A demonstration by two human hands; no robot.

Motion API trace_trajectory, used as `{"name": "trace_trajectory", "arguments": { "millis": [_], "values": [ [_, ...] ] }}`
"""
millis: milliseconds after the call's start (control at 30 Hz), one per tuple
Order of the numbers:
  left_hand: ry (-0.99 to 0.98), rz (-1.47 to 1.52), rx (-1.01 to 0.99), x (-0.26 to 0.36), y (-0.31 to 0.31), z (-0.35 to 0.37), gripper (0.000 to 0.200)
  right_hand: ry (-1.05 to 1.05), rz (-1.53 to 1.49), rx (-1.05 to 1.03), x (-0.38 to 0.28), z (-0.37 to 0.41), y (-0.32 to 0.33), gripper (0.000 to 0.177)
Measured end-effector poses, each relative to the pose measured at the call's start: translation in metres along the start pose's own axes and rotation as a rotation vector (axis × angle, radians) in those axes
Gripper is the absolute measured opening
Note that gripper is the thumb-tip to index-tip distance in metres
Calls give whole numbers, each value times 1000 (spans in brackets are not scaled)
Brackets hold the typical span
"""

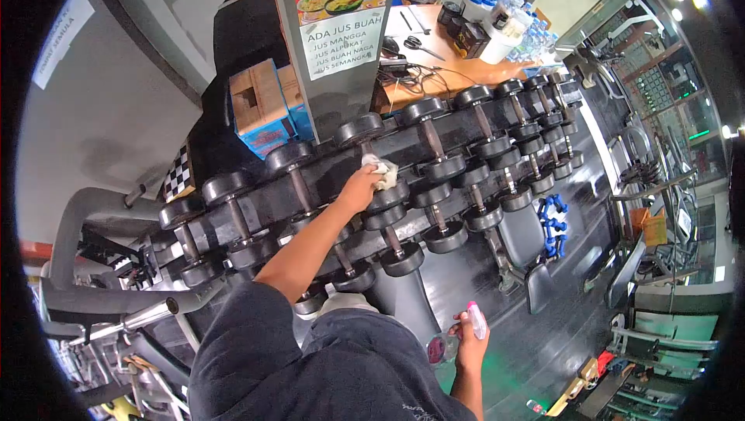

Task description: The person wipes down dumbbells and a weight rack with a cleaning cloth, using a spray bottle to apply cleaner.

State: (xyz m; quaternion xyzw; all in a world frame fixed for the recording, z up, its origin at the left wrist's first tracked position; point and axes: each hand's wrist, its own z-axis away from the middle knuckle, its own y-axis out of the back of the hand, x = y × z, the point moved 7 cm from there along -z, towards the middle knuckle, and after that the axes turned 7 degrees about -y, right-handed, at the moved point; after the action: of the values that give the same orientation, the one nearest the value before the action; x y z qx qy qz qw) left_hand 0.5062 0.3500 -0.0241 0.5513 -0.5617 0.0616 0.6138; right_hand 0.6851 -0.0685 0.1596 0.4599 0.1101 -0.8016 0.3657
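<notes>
Cloth [382, 171], pale and crumpled, is bunched in the left hand [358, 188], whose fingers are clenched around it and press it against the bar of a black dumbbell [362, 131] on the upper tier of the dumbbell rack [324, 166]. The left arm stretches out from the dark-sleeved shoulder at the bottom of the view, crossing over the lower row of dumbbells. The right hand [469, 349] hangs low beside the body, well apart from the rack, and grasps a small spray bottle [476, 320] with a pink top, held upright over the dark floor. The rack runs diagonally across the view, its black dumbbells lying side by side in rows. A black bench [518, 228] stands just beside the lower row, with a cluster of small blue dumbbells [552, 223] next to it. Behind the rack rises a grey pillar carrying a juice poster [341, 21], with 2 cardboard boxes [260, 103] at its left. A wooden counter [458, 70] to the right of the pillar holds scissors [423, 46], cables and clear plastic bottles [506, 21].
</notes>
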Motion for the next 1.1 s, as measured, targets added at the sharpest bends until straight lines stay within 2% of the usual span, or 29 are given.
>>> {"name": "trace_trajectory", "arguments": {
  "millis": [100, 133, 233, 267, 367, 500, 567, 633, 667, 700, 767, 800, 900, 967, 1033, 1100],
  "values": [
    [-102, 49, -202, -1, 13, -10, 31, 12, -12, -7, -7, 1, -4, 22],
    [-111, -77, -304, 14, 27, -21, 30, 19, -4, -4, -10, 1, -5, 22],
    [180, 381, 122, -3, 60, -53, 37, 41, 17, -9, -15, 0, -6, 25],
    [-9, -223, 120, 18, 71, -48, 47, 48, 16, -14, -13, -1, -4, 30],
    [-81, -359, 113, 8, 29, -29, 54, 45, 39, -15, -11, 0, 1, 34],
    [-34, -204, -31, 19, 17, -11, 54, 41, 23, 13, -10, 3, 4, 21],
    [-29, -100, -115, 9, 6, -7, 52, 53, 8, -4, -8, 4, 5, 22],
    [-58, -33, -212, 11, 21, -20, 48, 66, -9, -7, -9, 4, 5, 22],
    [72, -47, -435, 0, 23, -32, 43, 70, -12, -2, -11, 5, 6, 22],
    [37, -67, -347, 6, 40, -40, 41, 73, -12, 2, -12, 6, 7, 23],
    [89, -49, -53, 12, 66, -49, 43, 77, -16, 16, -15, 6, 11, 24],
    [62, -49, 75, 3, 61, -48, 44, 77, -20, 22, -16, 6, 12, 24],
    [73, -218, 156, 17, 34, -15, 44, 85, 12, 31, -20, 6, 15, 24],
    [89, -102, 189, 17, 18, 2, 41, 90, 13, 33, -15, 2, 17, 24],
    [189, -54, 118, 28, 14, 15, 35, 85, 14, 37, -10, 4, 21, 25],
    [208, -99, 80, 21, 20, 17, 31, 84, 9, 44, -10, 4, 22, 25]
  ]
}}
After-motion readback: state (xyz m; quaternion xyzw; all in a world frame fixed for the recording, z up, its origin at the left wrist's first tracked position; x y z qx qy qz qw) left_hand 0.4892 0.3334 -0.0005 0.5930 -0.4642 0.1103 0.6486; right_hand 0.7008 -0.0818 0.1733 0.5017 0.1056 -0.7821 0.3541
